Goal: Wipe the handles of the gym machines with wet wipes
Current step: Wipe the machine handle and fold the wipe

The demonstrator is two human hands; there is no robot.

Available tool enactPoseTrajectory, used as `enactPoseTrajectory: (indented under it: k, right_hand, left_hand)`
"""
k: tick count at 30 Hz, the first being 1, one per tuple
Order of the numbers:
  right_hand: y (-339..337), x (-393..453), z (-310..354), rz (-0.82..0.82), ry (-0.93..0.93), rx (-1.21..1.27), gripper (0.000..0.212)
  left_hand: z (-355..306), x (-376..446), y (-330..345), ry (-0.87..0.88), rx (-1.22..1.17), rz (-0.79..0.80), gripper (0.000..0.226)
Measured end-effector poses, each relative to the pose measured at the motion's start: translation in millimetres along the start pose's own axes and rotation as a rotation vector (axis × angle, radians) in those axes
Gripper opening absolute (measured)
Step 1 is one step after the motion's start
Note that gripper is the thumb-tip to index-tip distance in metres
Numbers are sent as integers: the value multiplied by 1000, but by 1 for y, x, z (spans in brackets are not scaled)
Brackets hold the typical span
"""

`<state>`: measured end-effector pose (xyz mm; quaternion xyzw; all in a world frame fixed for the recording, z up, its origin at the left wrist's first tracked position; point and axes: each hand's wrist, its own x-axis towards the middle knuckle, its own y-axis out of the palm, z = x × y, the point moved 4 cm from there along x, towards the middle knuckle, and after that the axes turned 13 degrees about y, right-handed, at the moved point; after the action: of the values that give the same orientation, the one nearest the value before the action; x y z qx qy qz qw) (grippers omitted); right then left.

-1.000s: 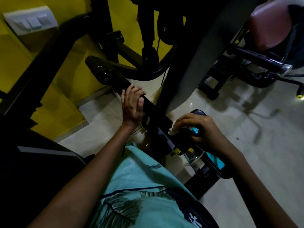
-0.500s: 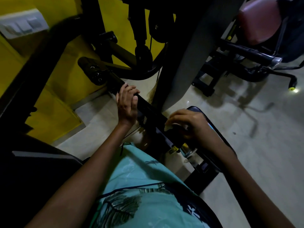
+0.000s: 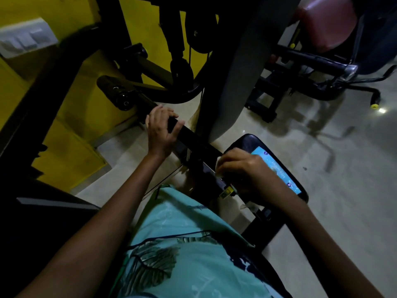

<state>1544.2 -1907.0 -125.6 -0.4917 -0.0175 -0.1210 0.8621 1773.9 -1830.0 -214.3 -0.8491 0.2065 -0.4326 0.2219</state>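
Note:
A black machine bar (image 3: pixel 193 139) runs diagonally from a round padded end (image 3: pixel 113 91) at upper left down toward my lap. My left hand (image 3: pixel 161 132) grips the upper part of this bar, fingers curled over it. Lower on the same bar, my right hand (image 3: pixel 242 168) is wrapped round it with a white wet wipe (image 3: pixel 219 160) pressed under the fingers; only a small corner of the wipe shows. A teal pack of wet wipes (image 3: pixel 277 168) lies on the black seat pad (image 3: pixel 242 140) just right of my right hand.
A thick grey upright (image 3: pixel 238 72) of the machine rises right behind the bar. A yellow wall (image 3: pixel 64 104) with a white switch plate (image 3: pixel 25 39) stands at left. Another machine with a maroon pad (image 3: pixel 326 22) occupies the upper right. Pale tiled floor (image 3: pixel 333 190) spreads at right.
My right hand with the wipe has slid slightly along the lower bar, uncovering the teal pack again. My left hand keeps its grip on the upper bar.

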Motion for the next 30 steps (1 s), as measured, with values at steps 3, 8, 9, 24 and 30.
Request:
enactPoseTrajectory:
  k: [3,8,9,24,30]
  right_hand:
    - [-17,-10,-10,-12,48,89,22]
    - [-4,-3,-2,-114,69,-33,20]
    - [-2,-8,-1,-89,43,-25,20]
    - [-7,-38,-11,-111,9,194,28]
    - [-4,-35,-4,-189,21,-18,20]
  left_hand:
    - [-3,4,0,-31,-26,-7,52]
    - [-6,2,3,-27,-79,-27,42]
    - [-5,3,5,-22,-87,-23,39]
    - [4,4,9,-11,-80,-27,37]
    - [1,4,9,-5,-84,-24,36]
